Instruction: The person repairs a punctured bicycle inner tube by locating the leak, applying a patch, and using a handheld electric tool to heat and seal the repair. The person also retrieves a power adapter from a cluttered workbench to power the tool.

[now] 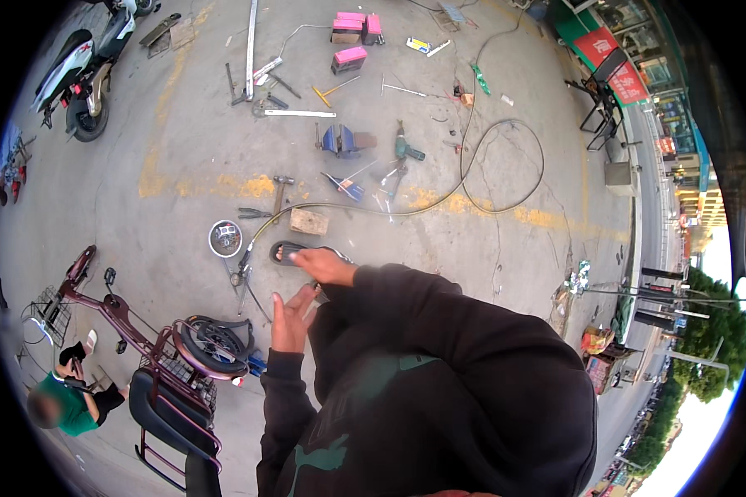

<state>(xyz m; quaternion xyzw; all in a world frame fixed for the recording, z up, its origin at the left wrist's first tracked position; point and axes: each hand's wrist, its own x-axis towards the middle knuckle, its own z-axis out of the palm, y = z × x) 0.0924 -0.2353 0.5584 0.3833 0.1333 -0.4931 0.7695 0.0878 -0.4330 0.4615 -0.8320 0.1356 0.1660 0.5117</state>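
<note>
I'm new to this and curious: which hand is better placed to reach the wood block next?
The right hand, I'd judge: it is farther forward and nearer the wood block, which lies just ahead of it. The left hand sits farther back, with more ground to cover.

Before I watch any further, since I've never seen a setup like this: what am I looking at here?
There is no machine here, just one person's two bare hands. The single picture comes from a wide fisheye camera worn on the person's head and looking down, so straight edges bend near the rim.

The left hand is open, with nothing visible in it. The right hand is by a dark sandal; whether it holds anything, I cannot tell.

On the ground ahead lie a wooden block, a hammer, a blue vise, a green drill and a long hose. A maroon bike is at the lower left.
</note>
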